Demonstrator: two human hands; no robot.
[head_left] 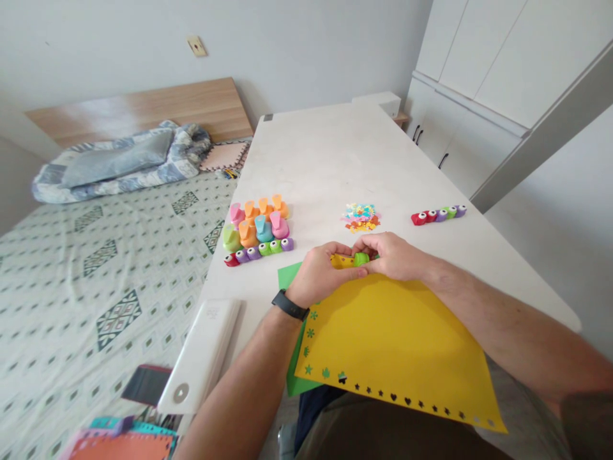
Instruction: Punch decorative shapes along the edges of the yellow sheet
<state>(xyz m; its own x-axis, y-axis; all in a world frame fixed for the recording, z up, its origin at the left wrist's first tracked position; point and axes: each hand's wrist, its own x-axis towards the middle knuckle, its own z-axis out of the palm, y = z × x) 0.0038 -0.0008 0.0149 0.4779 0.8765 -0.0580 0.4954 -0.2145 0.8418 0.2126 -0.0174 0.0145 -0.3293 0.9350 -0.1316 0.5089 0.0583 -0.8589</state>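
Note:
A large sheet of yellow paper (397, 332) hangs over the front edge of the table, with small stars, hearts and other shapes cut out along its left and near edges. My left hand (322, 273) pinches its far edge, the thumb reaching toward a small green craft punch (361, 259). Fingers of my right hand (395, 257) close around that punch at the paper's far edge. Partly hidden beneath lies a green sheet of paper (288, 276). Just beyond my hands sits a pile of small colored paper cutouts (361, 217).
Left on the white table (335, 153) stand rows of larger craft punches (258, 223) and a row of small ones (258, 250). Another row of small punches (438, 215) is at the right. A white device (201, 358) lies along the left edge, beside a bed (96, 268).

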